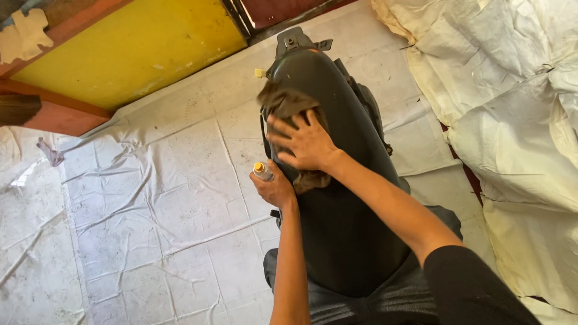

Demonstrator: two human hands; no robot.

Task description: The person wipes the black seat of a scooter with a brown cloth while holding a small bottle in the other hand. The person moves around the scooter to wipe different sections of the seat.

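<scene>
Now, right hand: my right hand (304, 144) presses flat, fingers spread, on a brown rag (289, 105).
Left hand: my left hand (274, 189), at seven o'clock, grips a small yellow-capped bottle (262, 171).
Technique: best kept flat, following the curve.
Panel: dark motorcycle seat cover (343, 198), matte, centre frame on white sheeting (150, 210).

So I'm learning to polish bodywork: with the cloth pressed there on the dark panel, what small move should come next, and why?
Probably slide the right hand and the brown cloth under it a little further up the dark scooter panel. The palm lies flat on the cloth mid-panel, and the narrow upper end beyond it is uncovered. The left hand holds a small yellow-capped bottle at the panel's edge.
</scene>
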